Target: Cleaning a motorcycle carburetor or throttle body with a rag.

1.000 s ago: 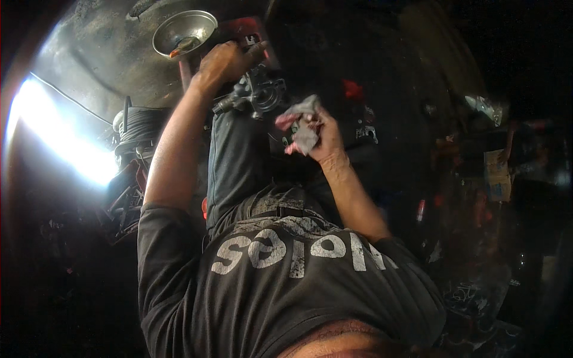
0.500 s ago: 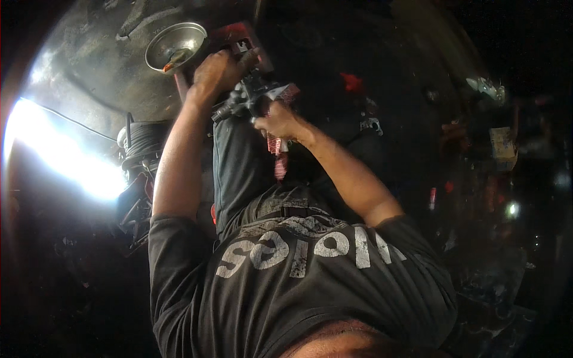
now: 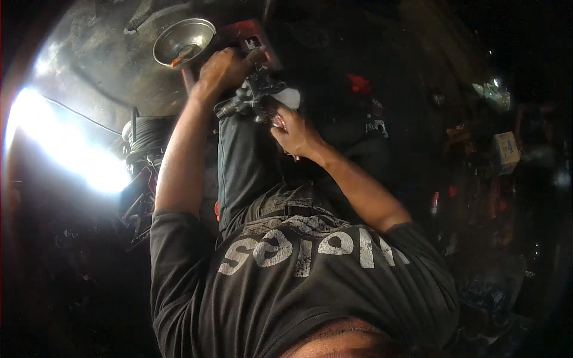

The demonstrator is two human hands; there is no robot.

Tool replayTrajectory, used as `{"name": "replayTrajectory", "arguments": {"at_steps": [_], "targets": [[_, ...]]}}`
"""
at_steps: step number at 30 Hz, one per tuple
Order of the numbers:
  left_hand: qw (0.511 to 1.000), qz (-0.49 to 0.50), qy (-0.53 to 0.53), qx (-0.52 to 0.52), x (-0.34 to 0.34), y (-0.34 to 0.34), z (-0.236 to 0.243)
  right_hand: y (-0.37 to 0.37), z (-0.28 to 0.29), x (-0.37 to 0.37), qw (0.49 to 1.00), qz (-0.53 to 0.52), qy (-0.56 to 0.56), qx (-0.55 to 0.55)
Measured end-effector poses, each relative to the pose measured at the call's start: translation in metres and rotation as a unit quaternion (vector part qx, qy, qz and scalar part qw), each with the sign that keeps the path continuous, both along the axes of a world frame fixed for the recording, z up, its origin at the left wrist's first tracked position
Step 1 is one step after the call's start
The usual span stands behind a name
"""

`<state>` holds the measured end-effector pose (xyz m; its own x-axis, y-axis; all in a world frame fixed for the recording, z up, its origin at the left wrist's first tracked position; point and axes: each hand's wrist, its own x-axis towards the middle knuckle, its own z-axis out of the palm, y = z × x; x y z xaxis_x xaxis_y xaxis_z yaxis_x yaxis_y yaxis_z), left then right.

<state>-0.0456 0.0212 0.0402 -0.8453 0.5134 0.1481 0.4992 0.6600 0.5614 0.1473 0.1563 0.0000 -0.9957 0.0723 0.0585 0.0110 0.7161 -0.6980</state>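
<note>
A dark grey metal machine part [image 3: 242,100], irregular with stubby projections, is held above my left thigh. My left hand [image 3: 224,73] grips its far side, fingers curled over the top. Against its right side, my right hand [image 3: 298,136] is closed on a red-and-white patterned rag [image 3: 279,121]; most of the cloth is hidden in the fist. A pale, rounded patch [image 3: 288,97] shows just beyond my right fingers; I cannot make out what it is. Where the rag meets the metal, the view is blurred.
A shallow metal bowl [image 3: 185,43] with an orange-tipped item inside stands beyond my left hand. Behind that hand lies a red frame or tray [image 3: 262,42]. Coiled cable [image 3: 146,138] sits at the left. Rightward are a red scrap [image 3: 359,84] and a small box [image 3: 506,153].
My right hand has shifted slightly right and down along the metal part. The rag's hanging tail, seen before below the hand, is now mostly hidden. The whole view has shifted a little.
</note>
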Motion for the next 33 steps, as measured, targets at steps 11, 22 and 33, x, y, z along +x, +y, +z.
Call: {"name": "replayTrajectory", "arguments": {"at_steps": [11, 22, 33], "targets": [[1.000, 0.000, 0.005, -0.021, 0.009, 0.003, 0.010, -0.009, 0.001, -0.009, 0.950, -0.019, -0.040, -0.309], [0.999, -0.032, 0.024, 0.009, -0.003, 0.004, -0.007, -0.002, 0.005, 0.013, 0.997, -0.010, -0.072, 0.000], [0.997, -0.053, 0.029, 0.054, 0.000, -0.003, -0.004, 0.021, 0.015, 0.000, 0.956, 0.104, 0.053, 0.268]]}}
